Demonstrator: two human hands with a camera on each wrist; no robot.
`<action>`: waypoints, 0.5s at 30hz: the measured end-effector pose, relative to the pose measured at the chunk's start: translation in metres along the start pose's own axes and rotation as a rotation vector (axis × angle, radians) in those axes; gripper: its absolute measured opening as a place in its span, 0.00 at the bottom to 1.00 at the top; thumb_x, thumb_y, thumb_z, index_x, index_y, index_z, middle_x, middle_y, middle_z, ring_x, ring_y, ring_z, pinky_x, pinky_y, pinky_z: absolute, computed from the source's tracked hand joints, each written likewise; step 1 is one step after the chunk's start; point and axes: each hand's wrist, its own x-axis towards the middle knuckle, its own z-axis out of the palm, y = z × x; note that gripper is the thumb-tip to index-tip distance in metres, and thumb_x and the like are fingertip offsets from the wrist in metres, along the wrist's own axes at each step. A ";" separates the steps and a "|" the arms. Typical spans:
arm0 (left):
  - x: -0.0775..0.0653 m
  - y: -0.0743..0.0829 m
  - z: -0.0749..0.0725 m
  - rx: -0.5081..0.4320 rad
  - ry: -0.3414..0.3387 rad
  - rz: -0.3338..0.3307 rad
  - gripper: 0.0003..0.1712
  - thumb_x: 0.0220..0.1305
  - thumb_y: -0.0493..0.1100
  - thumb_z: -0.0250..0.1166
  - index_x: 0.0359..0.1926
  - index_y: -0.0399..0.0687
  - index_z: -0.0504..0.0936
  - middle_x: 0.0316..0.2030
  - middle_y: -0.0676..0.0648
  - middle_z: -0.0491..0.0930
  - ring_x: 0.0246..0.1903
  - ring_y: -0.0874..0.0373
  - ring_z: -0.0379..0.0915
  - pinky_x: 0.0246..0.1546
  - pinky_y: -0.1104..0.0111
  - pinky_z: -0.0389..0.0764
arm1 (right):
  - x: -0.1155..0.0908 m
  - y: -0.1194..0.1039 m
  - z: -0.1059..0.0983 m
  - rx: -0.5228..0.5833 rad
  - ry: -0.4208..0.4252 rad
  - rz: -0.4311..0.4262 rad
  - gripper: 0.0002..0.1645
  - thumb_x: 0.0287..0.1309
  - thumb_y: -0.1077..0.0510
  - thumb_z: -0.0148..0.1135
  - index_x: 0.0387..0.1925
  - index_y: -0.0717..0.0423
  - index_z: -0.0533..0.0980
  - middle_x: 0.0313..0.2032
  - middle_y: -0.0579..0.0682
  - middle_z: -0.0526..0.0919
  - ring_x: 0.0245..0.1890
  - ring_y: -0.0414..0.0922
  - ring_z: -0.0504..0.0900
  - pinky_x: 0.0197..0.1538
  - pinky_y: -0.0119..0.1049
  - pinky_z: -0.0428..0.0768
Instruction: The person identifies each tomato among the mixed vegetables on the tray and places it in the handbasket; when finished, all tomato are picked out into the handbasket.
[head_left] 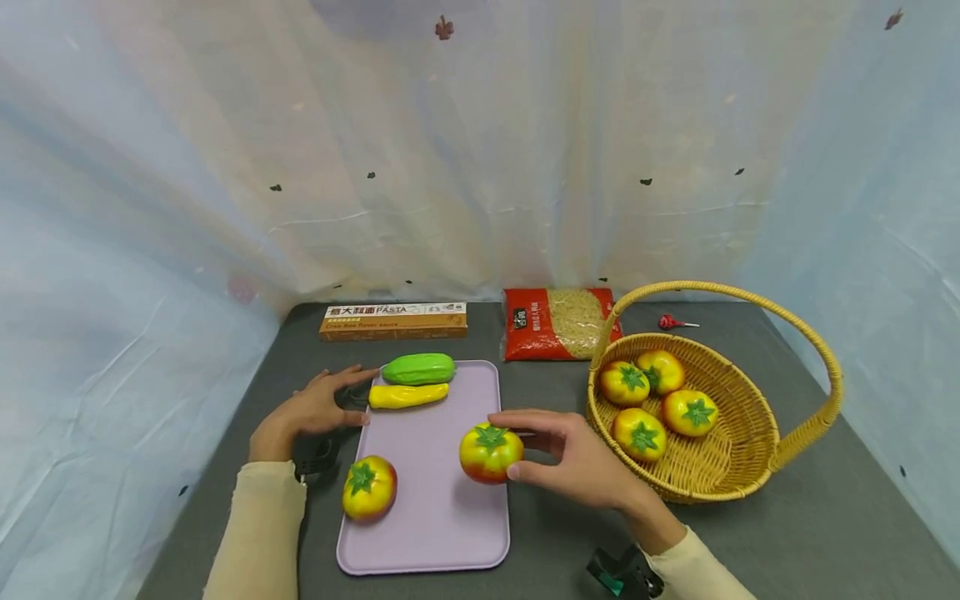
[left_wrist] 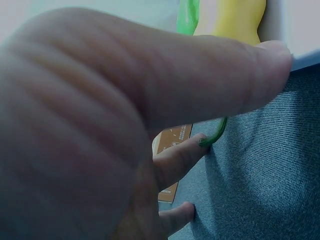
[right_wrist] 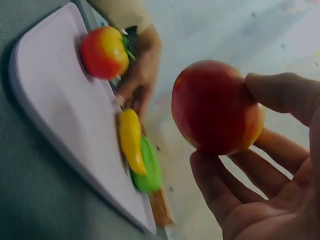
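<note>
My right hand (head_left: 577, 454) pinches a yellow-and-red tomato (head_left: 491, 454) between thumb and fingers, above the right side of a lilac tray (head_left: 427, 533). Its dark red underside faces the right wrist camera. At the tray's left edge is my left hand (head_left: 315, 408), fingers spread and thumb tip right at the rim. The index fingertip reaches close to a green cucumber-like vegetable (head_left: 418, 368) at the tray's far end. A long yellow pepper (head_left: 408, 396) lies just nearer than it. Another tomato (head_left: 370, 488) sits on the tray's near left side.
To the right stands a wicker basket (head_left: 750, 467) with a tall arched handle and several tomatoes (head_left: 691, 412) inside. Along the back lie a brown pasta box (head_left: 393, 322), a red bag of pasta (head_left: 558, 323) and a red lollipop (head_left: 675, 322).
</note>
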 end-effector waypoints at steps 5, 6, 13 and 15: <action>0.001 0.000 0.000 -0.005 0.003 0.013 0.49 0.66 0.53 0.77 0.84 0.55 0.67 0.85 0.29 0.55 0.81 0.13 0.36 0.65 0.09 0.38 | -0.037 -0.002 -0.026 -0.017 0.096 0.000 0.34 0.71 0.64 0.72 0.75 0.50 0.77 0.73 0.52 0.81 0.68 0.44 0.84 0.70 0.31 0.81; 0.001 0.000 -0.001 -0.006 0.003 0.014 0.49 0.66 0.53 0.78 0.84 0.55 0.67 0.85 0.29 0.55 0.81 0.12 0.36 0.65 0.08 0.38 | -0.044 -0.002 -0.031 -0.025 0.120 -0.001 0.34 0.70 0.65 0.72 0.76 0.51 0.77 0.73 0.52 0.81 0.68 0.43 0.84 0.69 0.31 0.82; 0.000 0.000 -0.001 -0.007 0.008 0.018 0.50 0.66 0.53 0.78 0.84 0.54 0.68 0.84 0.28 0.54 0.81 0.12 0.36 0.64 0.08 0.38 | -0.089 -0.007 -0.071 -0.076 0.239 -0.026 0.37 0.69 0.74 0.67 0.77 0.59 0.74 0.75 0.58 0.79 0.68 0.40 0.84 0.66 0.32 0.85; 0.000 -0.001 0.000 -0.006 0.008 0.015 0.50 0.66 0.54 0.78 0.84 0.55 0.68 0.84 0.28 0.55 0.81 0.12 0.36 0.64 0.08 0.38 | -0.102 -0.007 -0.084 -0.094 0.243 -0.012 0.36 0.70 0.76 0.65 0.77 0.62 0.73 0.75 0.58 0.79 0.68 0.39 0.85 0.64 0.32 0.86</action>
